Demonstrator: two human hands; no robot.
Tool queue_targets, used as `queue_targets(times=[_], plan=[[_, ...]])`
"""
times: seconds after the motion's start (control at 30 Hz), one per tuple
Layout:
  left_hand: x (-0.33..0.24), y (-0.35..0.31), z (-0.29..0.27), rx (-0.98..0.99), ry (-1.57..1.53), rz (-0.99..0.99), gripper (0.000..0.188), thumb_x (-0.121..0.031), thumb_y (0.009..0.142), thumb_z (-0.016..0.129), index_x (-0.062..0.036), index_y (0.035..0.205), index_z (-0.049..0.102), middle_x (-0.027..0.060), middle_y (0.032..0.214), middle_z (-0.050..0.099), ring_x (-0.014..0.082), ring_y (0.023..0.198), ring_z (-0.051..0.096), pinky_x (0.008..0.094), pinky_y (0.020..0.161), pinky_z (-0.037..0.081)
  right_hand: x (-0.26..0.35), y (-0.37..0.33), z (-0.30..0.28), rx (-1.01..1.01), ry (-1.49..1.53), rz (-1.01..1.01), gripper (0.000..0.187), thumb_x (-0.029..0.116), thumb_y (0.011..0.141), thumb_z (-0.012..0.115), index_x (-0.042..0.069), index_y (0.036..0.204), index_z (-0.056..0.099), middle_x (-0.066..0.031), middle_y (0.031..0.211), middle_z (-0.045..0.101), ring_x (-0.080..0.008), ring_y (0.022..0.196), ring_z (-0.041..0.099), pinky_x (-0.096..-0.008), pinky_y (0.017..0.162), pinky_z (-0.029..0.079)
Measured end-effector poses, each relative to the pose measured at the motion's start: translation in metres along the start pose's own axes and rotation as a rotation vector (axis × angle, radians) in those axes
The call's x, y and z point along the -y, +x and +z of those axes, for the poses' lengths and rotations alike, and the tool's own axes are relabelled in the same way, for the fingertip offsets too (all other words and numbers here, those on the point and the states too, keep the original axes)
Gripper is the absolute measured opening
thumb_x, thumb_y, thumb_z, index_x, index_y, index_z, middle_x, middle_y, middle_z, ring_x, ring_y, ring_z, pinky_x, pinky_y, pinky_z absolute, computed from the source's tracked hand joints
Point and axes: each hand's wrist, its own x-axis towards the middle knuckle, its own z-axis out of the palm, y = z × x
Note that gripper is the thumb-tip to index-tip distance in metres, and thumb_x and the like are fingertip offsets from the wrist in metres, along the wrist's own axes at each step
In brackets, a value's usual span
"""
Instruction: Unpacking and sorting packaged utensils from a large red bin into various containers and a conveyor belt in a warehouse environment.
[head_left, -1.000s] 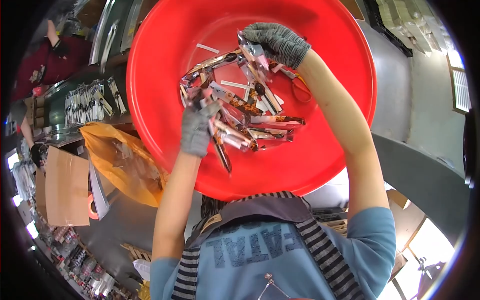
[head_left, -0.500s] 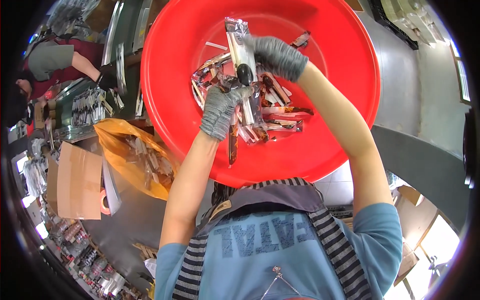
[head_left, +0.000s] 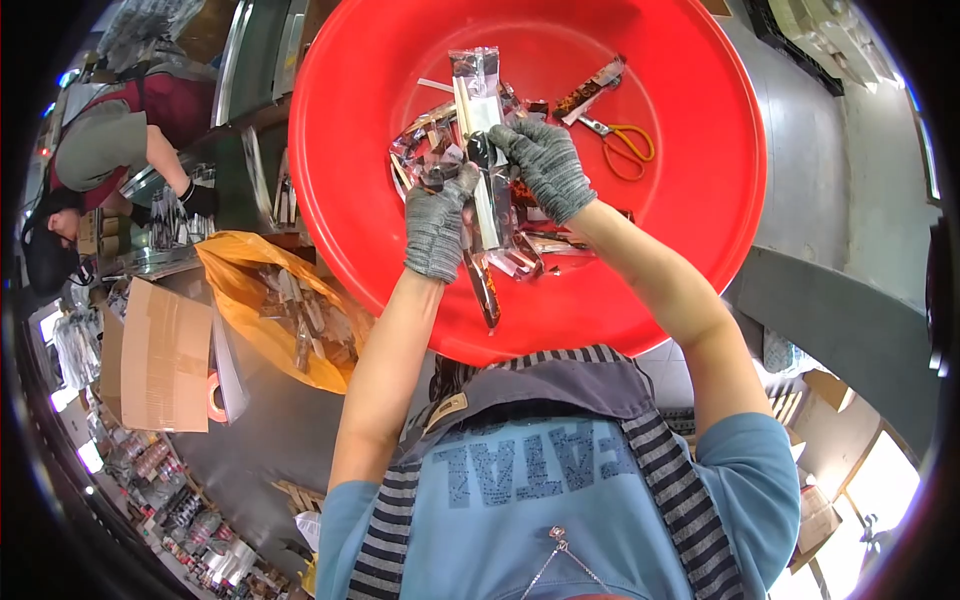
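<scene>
A clear cutlery packet (head_left: 485, 112) with pale chopsticks, a white napkin and a black spoon is held upright over a red basin (head_left: 690, 190). My left hand (head_left: 436, 222), in a grey knitted glove, grips the packet's left side with the thumb across it. My right hand (head_left: 545, 165), gloved alike, pinches its right edge beside the black spoon. Below and around them is a pile of torn wrappers (head_left: 425, 140) and cutlery pieces, partly hidden by my hands. Scissors (head_left: 628, 150) with orange handles lie in the basin, right of my right hand, next to a dark patterned wrapper (head_left: 590, 90).
At the left, an orange bag (head_left: 235, 270) holds clear packets, beside a cardboard box (head_left: 165, 355). Farther left, another person (head_left: 115, 140) bends over a bench with rows of packets (head_left: 175, 220). A grey ledge (head_left: 830, 320) curves past the basin's right side.
My right hand has come down from the packet's top to its middle right edge. The scissors, out of sight before, now show in the basin. The other person has leaned further over the bench.
</scene>
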Motion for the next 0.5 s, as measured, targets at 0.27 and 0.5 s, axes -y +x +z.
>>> queue_targets(times=[0.27, 0.5], plan=[[-0.002, -0.012, -0.003, -0.03, -0.012, 0.095, 0.012, -0.009, 0.078, 0.066, -0.0042, 0.085, 0.058, -0.0005, 0.065, 0.055, 0.0045, 0.042, 0.041, 0.0179, 0.038, 0.031, 0.001, -0.011, 0.014, -0.077, 0.408, 0.211, 0.021, 0.019, 0.09, 0.052, 0.001, 0.087, 0.062, 0.0005, 0.074, 0.057, -0.006, 0.067, 0.048, -0.0223, 0.06, 0.041], [-0.011, -0.014, -0.008, 0.073, 0.164, 0.009, 0.026, -0.017, 0.069, 0.075, -0.0037, 0.084, 0.058, -0.0008, 0.054, 0.053, 0.0069, 0.039, 0.045, 0.0209, 0.033, 0.033, 0.0, -0.007, 0.011, -0.08, 0.48, 0.177, 0.02, 0.022, 0.09, 0.051, 0.004, 0.094, 0.059, 0.0009, 0.078, 0.058, -0.0044, 0.069, 0.051, -0.0207, 0.062, 0.043]])
